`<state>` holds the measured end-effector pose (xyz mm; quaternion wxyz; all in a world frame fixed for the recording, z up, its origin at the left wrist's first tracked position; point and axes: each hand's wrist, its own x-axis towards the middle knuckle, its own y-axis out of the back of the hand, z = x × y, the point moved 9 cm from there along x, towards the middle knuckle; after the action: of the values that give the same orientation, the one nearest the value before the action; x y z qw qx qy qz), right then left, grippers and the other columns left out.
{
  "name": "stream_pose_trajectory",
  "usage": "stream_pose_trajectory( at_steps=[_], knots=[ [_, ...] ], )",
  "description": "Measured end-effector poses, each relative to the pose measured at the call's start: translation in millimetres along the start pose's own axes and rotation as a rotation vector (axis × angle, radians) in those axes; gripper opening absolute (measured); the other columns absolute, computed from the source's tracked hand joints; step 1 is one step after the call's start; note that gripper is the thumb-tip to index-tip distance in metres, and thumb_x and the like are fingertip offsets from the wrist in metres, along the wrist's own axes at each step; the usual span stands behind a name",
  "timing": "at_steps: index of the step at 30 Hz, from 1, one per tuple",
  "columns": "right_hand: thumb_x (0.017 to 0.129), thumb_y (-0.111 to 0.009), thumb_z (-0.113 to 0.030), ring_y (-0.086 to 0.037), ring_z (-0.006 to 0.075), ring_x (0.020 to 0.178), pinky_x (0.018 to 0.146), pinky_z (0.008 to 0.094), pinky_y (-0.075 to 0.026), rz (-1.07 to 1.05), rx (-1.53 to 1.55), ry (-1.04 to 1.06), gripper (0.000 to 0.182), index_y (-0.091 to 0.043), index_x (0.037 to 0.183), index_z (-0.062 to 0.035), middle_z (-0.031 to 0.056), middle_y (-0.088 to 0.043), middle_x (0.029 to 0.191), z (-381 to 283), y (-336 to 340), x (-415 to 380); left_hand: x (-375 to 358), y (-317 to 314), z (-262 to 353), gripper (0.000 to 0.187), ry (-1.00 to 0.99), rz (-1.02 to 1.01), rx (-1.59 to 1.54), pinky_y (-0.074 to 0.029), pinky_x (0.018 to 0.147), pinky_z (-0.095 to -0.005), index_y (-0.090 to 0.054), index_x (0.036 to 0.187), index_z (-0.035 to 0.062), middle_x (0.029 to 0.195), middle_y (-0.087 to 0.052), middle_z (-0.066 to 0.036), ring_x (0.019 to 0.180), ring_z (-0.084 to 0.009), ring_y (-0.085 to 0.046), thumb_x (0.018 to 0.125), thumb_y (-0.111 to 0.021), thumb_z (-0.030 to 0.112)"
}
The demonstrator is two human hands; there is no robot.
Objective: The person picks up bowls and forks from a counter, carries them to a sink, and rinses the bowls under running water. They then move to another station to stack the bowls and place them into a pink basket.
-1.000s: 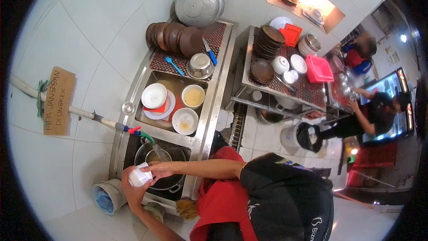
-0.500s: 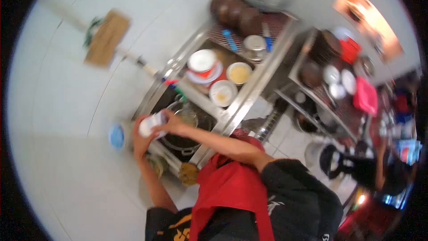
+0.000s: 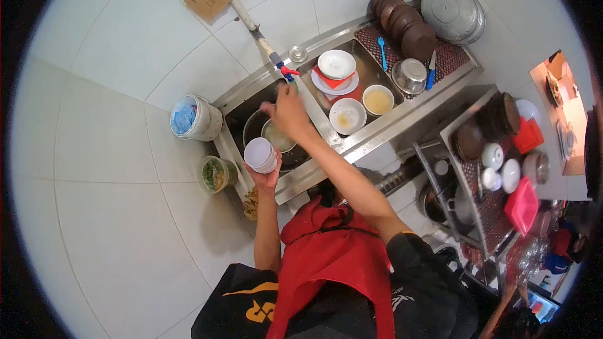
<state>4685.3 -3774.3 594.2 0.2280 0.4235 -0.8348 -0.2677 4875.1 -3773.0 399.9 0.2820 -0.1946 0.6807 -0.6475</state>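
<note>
A stack of small white bowls (image 3: 260, 154) rests in my left hand (image 3: 270, 177), its fingers around the lower side of the stack, over the near edge of the left sink basin. My right hand (image 3: 287, 113) is stretched over the same basin, close below the tap with a red handle (image 3: 289, 71). It is blurred, and I cannot make out whether it holds anything. Beneath my hands, a large pot (image 3: 252, 127) stands in the basin with a smaller bowl of cloudy water (image 3: 276, 137) in it.
White bowls (image 3: 347, 117) and a bowl of yellowish liquid (image 3: 379, 100) sit in the right basin. Beyond are brown bowls (image 3: 418, 41) and a metal pot (image 3: 409, 76). A white bucket (image 3: 204, 119) stands left; a rack (image 3: 487, 213) stands right. Another person's arm (image 3: 502, 314) shows at lower right.
My right hand has left the white stack and moved toward the tap. My left hand now holds the stack alone, with its open side facing up. The camera view has shifted.
</note>
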Motion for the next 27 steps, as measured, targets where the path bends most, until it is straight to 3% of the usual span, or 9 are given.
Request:
stream_pose_trajectory(
  at_steps=[1,6,8,9,13,17,20,22,27],
  knots=[
    [0.082,-0.073,-0.038,-0.033,0.0529,0.13,0.106,0.0572,-0.033,0.278,-0.123,0.036,0.087,-0.03,0.139,0.0121,0.0321,-0.035,0.14,0,22,7,-2,-3,1,0.096,-0.018,0.005,-0.013,-0.047,0.098,-0.0481,-0.042,0.139,0.0078,0.134,-0.047,-0.018,0.12,-0.0392,-0.045,0.066,-0.081,0.057],
    [0.085,-0.069,-0.034,-0.032,0.0477,0.126,0.104,0.0584,-0.027,0.402,-0.197,0.115,0.071,-0.037,0.133,0.0085,0.0293,-0.038,0.128,37,-1,56,-2,2,21,0.096,-0.076,0.08,0.029,-0.044,0.1,-0.0491,-0.042,0.14,0.0093,0.136,-0.046,-0.019,0.125,-0.0394,-0.042,0.066,-0.082,0.056],
    [0.086,-0.067,-0.032,-0.04,0.0416,0.109,0.094,0.0531,-0.033,0.288,-0.02,0.141,0.054,-0.046,0.118,0.0055,0.0264,-0.041,0.116,49,-6,75,-2,9,34,0.092,-0.097,0.116,0.072,-0.044,0.1,-0.0511,-0.043,0.141,0.0113,0.138,-0.046,-0.018,0.126,-0.0407,-0.043,0.069,-0.079,0.057],
    [0.087,-0.066,-0.033,-0.04,0.0358,0.097,0.087,0.049,-0.034,0.498,0.031,0.237,0.035,-0.054,0.095,-0.0009,0.0202,-0.044,0.102,51,1,79,-4,7,39,0.084,-0.111,0.14,0.12,-0.046,0.098,-0.0517,-0.048,0.137,0.012,0.135,-0.048,-0.016,0.122,-0.0417,-0.044,0.073,-0.076,0.057],
    [0.088,-0.065,-0.036,-0.043,0.0339,0.097,0.088,0.0488,-0.032,0.337,0.206,0.298,0.034,-0.057,0.073,-0.0064,0.0129,-0.049,0.092,77,-19,129,-3,9,50,0.081,-0.107,0.2,0.113,-0.048,0.095,-0.0537,-0.045,0.139,0.011,0.136,-0.049,-0.017,0.123,-0.0426,-0.046,0.078,-0.072,0.057],
    [0.083,-0.071,-0.028,-0.047,0.033,0.096,0.085,0.0415,-0.038,0.611,0.127,0.389,0.025,-0.058,0.088,-0.0072,0.0142,-0.053,0.097,41,48,89,4,23,79,0.072,-0.195,0.321,0.474,-0.043,0.103,-0.0552,-0.043,0.14,0.0073,0.139,-0.05,-0.016,0.125,-0.0371,-0.05,0.085,-0.068,0.047],
    [0.073,-0.08,-0.024,-0.05,0.0276,0.107,0.086,0.0371,-0.044,0.0,0.72,0.398,0.047,-0.055,0.109,-0.0091,0.0134,-0.05,0.113,10,0,40,19,14,96,0.068,-0.181,0.331,0.766,-0.042,0.106,-0.0468,-0.044,0.138,0.0047,0.136,-0.053,-0.013,0.125,-0.032,-0.051,0.086,-0.069,0.039],
    [0.064,-0.087,-0.029,-0.05,0.0296,0.113,0.095,0.0423,-0.044,-0.154,0.451,0.619,0.083,-0.047,0.133,-0.0066,0.0149,-0.046,0.13,-45,-10,-5,36,-61,78,0.061,-0.158,0.282,0.81,-0.042,0.105,-0.0386,-0.048,0.134,0.0029,0.128,-0.057,-0.01,0.12,-0.0273,-0.054,0.083,-0.073,0.026],
    [0.064,-0.087,-0.037,-0.052,0.0302,0.114,0.098,0.0405,-0.043,-0.208,0.576,0.494,0.069,-0.058,0.117,-0.005,0.0143,-0.054,0.121,-57,-25,10,70,-171,87,0.052,-0.166,0.108,1.502,-0.043,0.098,-0.0343,-0.054,0.125,0.0039,0.117,-0.058,-0.007,0.11,-0.0199,-0.055,0.077,-0.073,0.005]
  ],
)
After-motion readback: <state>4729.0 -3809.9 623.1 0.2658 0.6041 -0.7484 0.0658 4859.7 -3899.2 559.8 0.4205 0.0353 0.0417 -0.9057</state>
